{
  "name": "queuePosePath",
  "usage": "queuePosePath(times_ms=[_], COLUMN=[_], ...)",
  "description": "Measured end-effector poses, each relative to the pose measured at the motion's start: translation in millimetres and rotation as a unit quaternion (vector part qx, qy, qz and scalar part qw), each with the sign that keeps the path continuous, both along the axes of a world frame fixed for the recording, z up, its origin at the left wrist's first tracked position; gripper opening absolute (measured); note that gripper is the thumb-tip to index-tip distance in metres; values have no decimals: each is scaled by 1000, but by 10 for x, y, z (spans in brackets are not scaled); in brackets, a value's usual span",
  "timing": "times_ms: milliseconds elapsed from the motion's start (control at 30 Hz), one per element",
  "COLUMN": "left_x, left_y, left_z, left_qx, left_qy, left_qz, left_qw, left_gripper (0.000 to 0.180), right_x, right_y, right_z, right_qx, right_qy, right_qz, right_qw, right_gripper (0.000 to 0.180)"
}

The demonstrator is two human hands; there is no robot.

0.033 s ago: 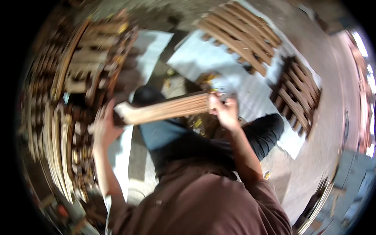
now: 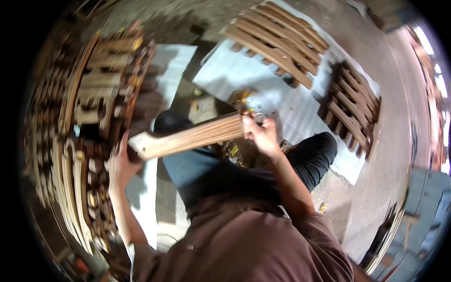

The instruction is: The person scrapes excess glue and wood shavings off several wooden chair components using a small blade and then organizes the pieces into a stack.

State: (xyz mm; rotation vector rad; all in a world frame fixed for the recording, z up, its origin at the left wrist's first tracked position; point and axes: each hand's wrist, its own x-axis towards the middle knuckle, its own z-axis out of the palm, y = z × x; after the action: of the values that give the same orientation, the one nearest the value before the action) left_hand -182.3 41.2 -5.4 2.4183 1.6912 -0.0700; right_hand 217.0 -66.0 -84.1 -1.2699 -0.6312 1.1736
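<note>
While seated, both hands [image 2: 260, 134] gripping wooden slat [image 2: 188, 137], stacked slats [image 2: 89, 117] beside

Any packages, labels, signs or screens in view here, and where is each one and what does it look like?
No packages, labels, signs or screens can be made out.
Wooden piece: long, pale brown, held between left hand and right hand.
White sheet: plain, spread on the floor ahead, under slatted wooden frames.
Small yellow bits: on the floor by the right hand, too blurred to identify.
</note>
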Motion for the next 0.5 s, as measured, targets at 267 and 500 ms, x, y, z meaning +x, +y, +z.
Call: queuePosePath(times_ms=[267, 500], left_x=[318, 1505], left_y=[-18, -59], left_z=[180, 232], left_qx=[128, -60], left_qy=[-95, -342], left_qz=[-55, -69], left_qw=[986, 935], left_gripper=[34, 46], right_x=[430, 482], right_y=[106, -233], right_z=[329, 359], right_qx=[110, 80], right_qy=[194, 223], right_qz=[-182, -214], right_qw=[958, 948], right_gripper=[31, 12])
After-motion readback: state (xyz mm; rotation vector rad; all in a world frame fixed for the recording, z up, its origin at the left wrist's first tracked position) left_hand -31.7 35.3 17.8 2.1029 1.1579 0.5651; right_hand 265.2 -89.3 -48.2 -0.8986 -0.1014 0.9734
